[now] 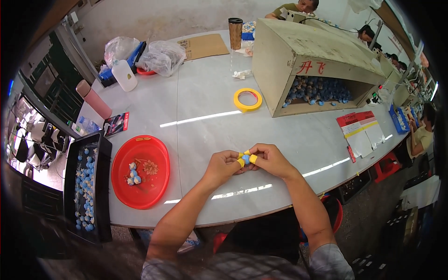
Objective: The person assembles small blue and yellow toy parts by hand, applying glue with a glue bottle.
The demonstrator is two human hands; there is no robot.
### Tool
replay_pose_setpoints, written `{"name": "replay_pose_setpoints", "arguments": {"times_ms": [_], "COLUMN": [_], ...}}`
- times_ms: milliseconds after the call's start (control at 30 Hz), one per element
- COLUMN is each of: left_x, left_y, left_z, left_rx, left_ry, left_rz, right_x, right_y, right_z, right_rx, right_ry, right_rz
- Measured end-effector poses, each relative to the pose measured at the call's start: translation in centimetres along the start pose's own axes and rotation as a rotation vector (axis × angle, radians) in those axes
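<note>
Pinching one blue piece [246,159] are the left hand [221,166] and right hand [273,161]. A red tray [148,192] lies left of their grip.

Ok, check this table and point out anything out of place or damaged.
A crumpled white scrap lies loose just beyond the yellow tape roll, looking like stray litter, and the beige box looks worn and stained. Nothing appears spilled. The held blue piece is too small to judge.
</note>
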State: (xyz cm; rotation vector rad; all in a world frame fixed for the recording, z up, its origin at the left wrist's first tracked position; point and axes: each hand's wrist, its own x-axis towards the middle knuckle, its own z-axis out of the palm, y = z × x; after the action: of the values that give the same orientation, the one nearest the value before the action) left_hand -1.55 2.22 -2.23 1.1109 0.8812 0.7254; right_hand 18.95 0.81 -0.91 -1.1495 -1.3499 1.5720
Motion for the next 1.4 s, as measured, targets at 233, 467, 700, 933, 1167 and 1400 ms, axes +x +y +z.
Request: {"name": "replay_pose_setpoints", "arguments": {"times_ms": [233, 467, 700, 933, 1167, 1400], "left_x": [-0.3, 0.0, 0.3, 0.2, 0.3, 0.1], "left_y": [0.4, -0.6, -1.2, -1.3, -0.7, -0.4], "left_z": [0.2, 0.1, 0.0, 0.0, 0.0, 0.0], "left_rx": [-0.024, 0.047, 0.111, 0.135, 0.001, 0.022], "left_ry": [-0.005, -0.01, 0.007, 0.013, 0.006, -0.015], "left_rz": [-0.016, 0.042, 0.085, 0.081, 0.04, 0.029], "right_x": [0.1, 0.1, 0.3, 0.3, 0.2, 0.2], "right_y": [0.1, 0.8, 1.4, 1.7, 0.9, 0.8], "right_z": [0.0, 0.1, 0.1, 0.1, 0.1, 0.0], "right_rx": [-0.026, -0.07, -0.083, -0.101, -0.075, -0.057], "right_ry": [-0.055, -0.058, -0.048, -0.049, -0.037, -0.043], "right_rz": [-0.013, -0.051, -0.062, -0.078, -0.045, -0.043]}}
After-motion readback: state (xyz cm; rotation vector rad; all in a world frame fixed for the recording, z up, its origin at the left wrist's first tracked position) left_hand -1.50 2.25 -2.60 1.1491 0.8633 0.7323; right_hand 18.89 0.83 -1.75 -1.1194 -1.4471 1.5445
